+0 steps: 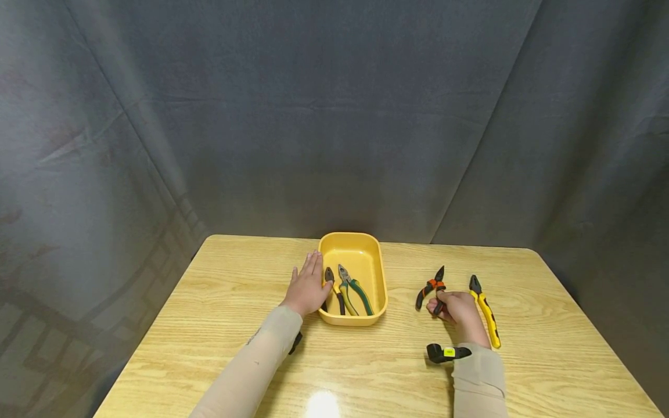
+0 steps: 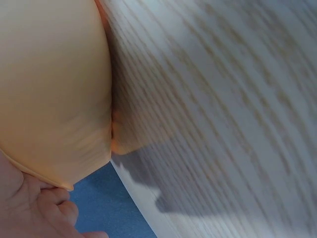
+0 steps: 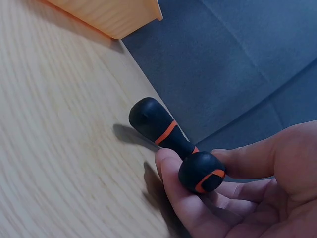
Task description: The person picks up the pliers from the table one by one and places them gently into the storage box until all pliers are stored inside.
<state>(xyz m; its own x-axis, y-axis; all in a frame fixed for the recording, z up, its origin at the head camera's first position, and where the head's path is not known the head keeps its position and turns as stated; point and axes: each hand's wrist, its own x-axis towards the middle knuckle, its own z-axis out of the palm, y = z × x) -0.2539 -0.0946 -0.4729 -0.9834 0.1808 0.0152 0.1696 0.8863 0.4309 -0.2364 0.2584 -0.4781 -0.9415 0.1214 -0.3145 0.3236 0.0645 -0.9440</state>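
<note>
My left hand (image 1: 307, 290) lies along the left rim of a yellow plastic tray (image 1: 383, 278), fingers straight and thumb over the edge. In the left wrist view, part of this hand (image 2: 42, 210) touches the tray's rim. My right hand (image 1: 457, 310) pinches one handle of black-and-orange pliers (image 1: 430, 286), whose jaws point away and whose handles are spread. The right wrist view has the pliers' rounded handle ends (image 3: 148, 119) just above the table, one between thumb and fingers. Yellow-and-black pliers (image 1: 485, 310) lie right of the right hand.
Inside the tray are green-and-yellow pliers (image 1: 360, 296) and black-and-yellow pliers (image 1: 338, 293), the latter partly hidden by the left hand. The wood-grain table (image 1: 397, 371) ends in front of a dark grey curtain (image 1: 334, 145).
</note>
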